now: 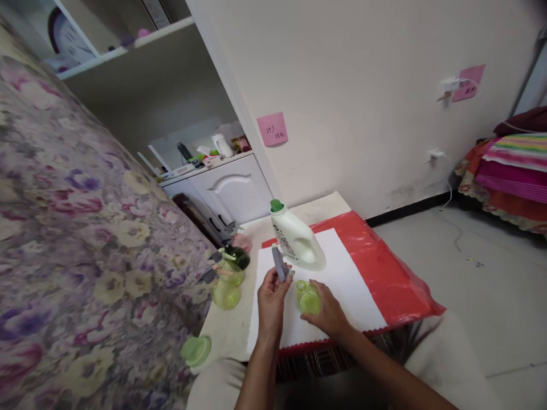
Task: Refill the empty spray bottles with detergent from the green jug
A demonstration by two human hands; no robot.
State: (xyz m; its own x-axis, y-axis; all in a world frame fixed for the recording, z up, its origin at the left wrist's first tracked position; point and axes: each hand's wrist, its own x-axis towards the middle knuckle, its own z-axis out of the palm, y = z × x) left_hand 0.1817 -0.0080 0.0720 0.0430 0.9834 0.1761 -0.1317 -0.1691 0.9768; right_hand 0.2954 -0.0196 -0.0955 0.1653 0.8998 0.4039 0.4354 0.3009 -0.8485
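Over the white sheet, my left hand (270, 299) pinches a grey trigger spray head (279, 264) between thumb and fingers. My right hand (330, 312) is wrapped around a clear yellow-green bottle (308, 302) with an uncovered neck, just right of the left hand. The spray head and the bottle are apart. Behind both hands a pale green detergent jug (302, 242) with a green spout (277, 205) stands on the sheet. A light green cap (196, 351) lies at the table's near left corner.
Several spray bottles, among them a yellow-green one (226, 295), crowd the table's left edge beside the floral curtain (98, 228). The white sheet (346, 279) lies on a red plastic cover (380, 256). A wall (363, 114) and a white cabinet (235, 188) border the far side.
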